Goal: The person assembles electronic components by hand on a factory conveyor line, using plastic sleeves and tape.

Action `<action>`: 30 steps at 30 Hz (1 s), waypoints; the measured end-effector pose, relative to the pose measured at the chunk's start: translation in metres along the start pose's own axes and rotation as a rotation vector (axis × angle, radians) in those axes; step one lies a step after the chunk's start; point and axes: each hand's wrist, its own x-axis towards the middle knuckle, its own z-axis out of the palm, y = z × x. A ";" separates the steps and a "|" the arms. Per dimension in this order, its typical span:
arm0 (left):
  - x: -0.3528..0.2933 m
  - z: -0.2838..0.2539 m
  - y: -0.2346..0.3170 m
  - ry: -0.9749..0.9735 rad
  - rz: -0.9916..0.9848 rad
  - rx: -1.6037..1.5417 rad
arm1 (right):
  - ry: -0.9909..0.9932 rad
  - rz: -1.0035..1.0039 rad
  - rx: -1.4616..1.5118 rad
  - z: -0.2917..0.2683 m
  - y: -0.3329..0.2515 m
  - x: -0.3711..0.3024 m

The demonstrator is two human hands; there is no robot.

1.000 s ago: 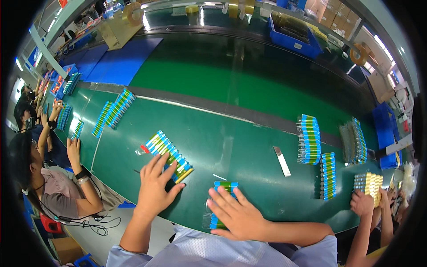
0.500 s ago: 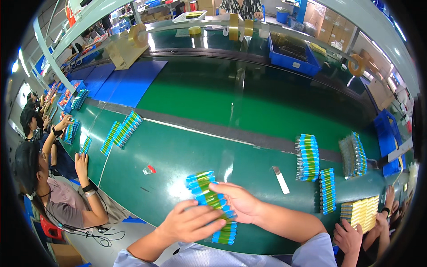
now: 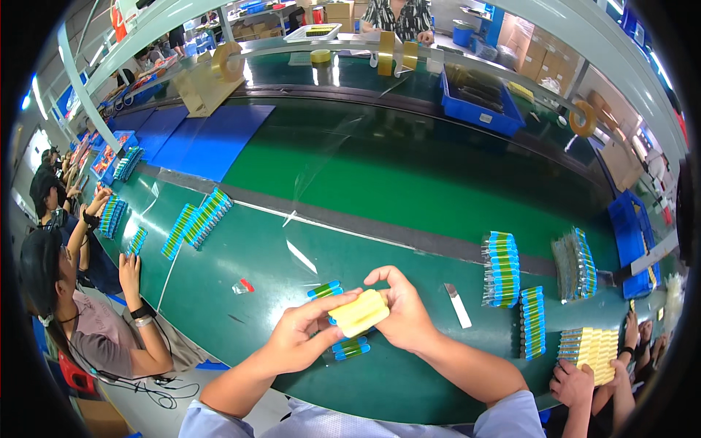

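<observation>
My left hand (image 3: 301,337) and my right hand (image 3: 406,315) are closed on a short bundle of pale yellow ribbed handles (image 3: 360,314). It is raised above the table in front of me, thumb and fingers on its two ends. Under the hands lies a row of blue-and-green handles (image 3: 350,349), its middle hidden by the bundle and my fingers. To the right of my right hand, a blade with a white handle (image 3: 459,306) rests on the green table (image 3: 409,270). Left of the hands is a small red-and-clear piece (image 3: 243,286).
More blue-and-green rows stand at right (image 3: 501,270) and left (image 3: 208,217). A co-worker's hand (image 3: 572,382) holds yellow-handled tools (image 3: 595,355) at right. Another person (image 3: 95,306) works at left. Tape rolls (image 3: 387,52) hang on a rail beyond the belt (image 3: 350,164).
The yellow bundle has appeared between my hands, which held the blue-and-green row before. That row now lies beneath them. A clear strip and a white sliver have appeared beyond.
</observation>
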 end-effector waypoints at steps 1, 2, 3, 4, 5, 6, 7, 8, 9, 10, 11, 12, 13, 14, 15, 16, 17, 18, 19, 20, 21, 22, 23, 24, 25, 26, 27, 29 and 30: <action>0.002 -0.001 -0.001 0.045 0.008 0.064 | -0.007 0.001 -0.004 -0.002 -0.003 0.000; 0.001 0.003 -0.002 0.224 0.051 0.023 | -0.083 0.065 -0.011 -0.003 -0.005 0.000; 0.001 -0.002 -0.003 0.242 0.035 -0.001 | -0.152 0.125 -0.019 -0.005 -0.006 0.000; 0.000 -0.004 -0.005 0.300 0.053 0.008 | -0.129 0.075 -0.013 -0.006 -0.002 0.000; -0.001 -0.007 -0.006 0.360 0.072 0.017 | -0.132 0.074 -0.017 -0.008 0.002 0.000; -0.002 -0.013 -0.006 0.366 0.075 0.018 | -0.093 -0.039 -0.093 -0.009 0.004 0.000; -0.002 -0.020 -0.008 0.462 0.106 -0.038 | -0.053 -0.153 -0.168 -0.009 0.004 0.001; -0.004 -0.028 -0.007 0.556 0.137 -0.094 | 0.027 -0.153 -0.113 -0.007 0.000 0.001; -0.001 -0.040 0.005 0.626 0.071 -0.084 | 0.025 -0.151 -0.114 -0.012 -0.001 0.004; -0.005 -0.061 0.007 0.655 0.085 -0.060 | 0.018 -0.162 -0.079 -0.019 -0.002 0.004; -0.005 -0.081 0.009 0.799 0.124 -0.090 | 0.013 -0.173 -0.045 -0.024 -0.004 0.005; 0.000 -0.093 0.023 0.816 0.073 -0.144 | 0.059 -0.188 0.032 -0.029 -0.008 0.005; -0.014 -0.118 0.027 0.805 0.116 -0.278 | 0.075 -0.237 0.168 -0.030 -0.008 0.007; -0.018 -0.137 0.029 0.861 0.122 -0.213 | 0.039 -0.177 0.316 -0.034 -0.012 0.005; -0.018 -0.149 0.032 0.914 0.127 -0.145 | 0.006 -0.118 0.466 -0.039 -0.016 0.003; -0.017 -0.154 0.033 0.864 0.092 0.031 | 0.000 -0.121 0.468 -0.044 -0.018 0.004; -0.016 -0.158 0.034 0.810 0.056 0.206 | -0.149 -0.120 0.285 -0.049 -0.021 0.005; -0.017 -0.167 0.029 0.789 -0.044 0.204 | -0.295 -0.119 0.102 -0.049 -0.022 0.005; -0.008 -0.170 0.025 0.748 -0.160 0.292 | -0.422 -0.130 0.076 -0.047 -0.014 0.009; 0.000 -0.177 0.017 0.690 -0.169 0.352 | -0.464 -0.127 -0.026 -0.038 -0.010 0.008; 0.010 -0.185 0.007 0.636 -0.177 0.412 | -0.509 -0.122 -0.128 -0.026 -0.005 0.009; 0.022 -0.193 -0.007 0.689 -0.180 0.579 | -0.548 -0.087 -0.250 -0.020 0.006 0.010; 0.031 -0.198 -0.014 0.741 -0.184 0.751 | -0.588 -0.052 -0.370 -0.015 0.017 0.008; 0.046 -0.202 -0.014 0.645 -0.205 0.754 | -0.593 -0.048 -0.498 -0.011 0.025 0.005; 0.054 -0.200 -0.022 0.702 -0.057 0.855 | -0.596 -0.048 -0.496 -0.005 0.030 0.000; 0.055 -0.199 -0.025 0.739 0.094 1.085 | -0.529 0.041 -0.438 0.002 0.033 -0.006; 0.062 -0.185 -0.022 0.756 0.251 1.303 | -0.447 0.135 -0.379 0.005 0.031 -0.014; 0.061 -0.140 0.000 0.718 0.273 1.413 | -0.452 0.182 -0.511 0.005 0.022 -0.034; 0.061 -0.113 0.011 0.692 0.308 1.525 | -0.436 0.163 -0.470 0.002 0.028 -0.049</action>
